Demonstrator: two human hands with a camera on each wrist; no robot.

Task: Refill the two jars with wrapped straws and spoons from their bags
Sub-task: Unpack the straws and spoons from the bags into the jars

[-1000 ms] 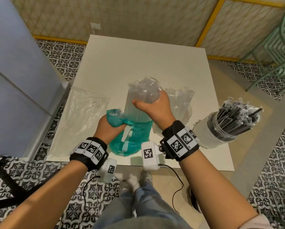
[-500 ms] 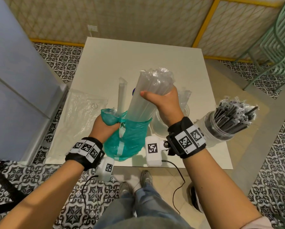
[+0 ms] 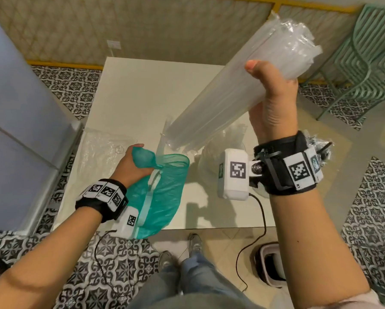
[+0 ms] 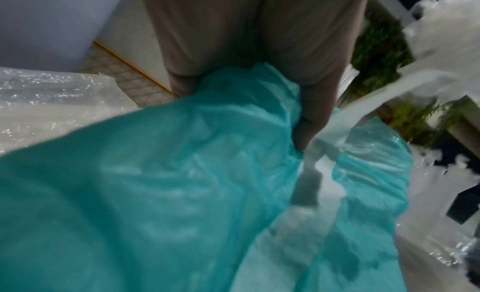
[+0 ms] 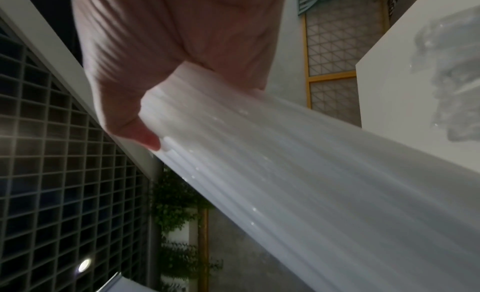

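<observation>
Straws: my right hand [image 3: 274, 85], fist wrapped round the upper part of the bundle of wrapped straws [image 3: 227, 101], has lifted it clear of the teal bag [image 3: 162, 197], where half a second ago its lower end sat inside. My left hand [image 3: 131, 166] still pinches the bag's rim; one stray straw [image 3: 151, 186] remains within. Next, I judge, comes the clear jar [image 3: 209, 157] below the bundle's lower end.

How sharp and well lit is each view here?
Head: bright, wide-angle bending at the edges, straws crisp. Left wrist: dim, green bag soft with blur. Right wrist: dark background, the straws streaked by blur.
</observation>
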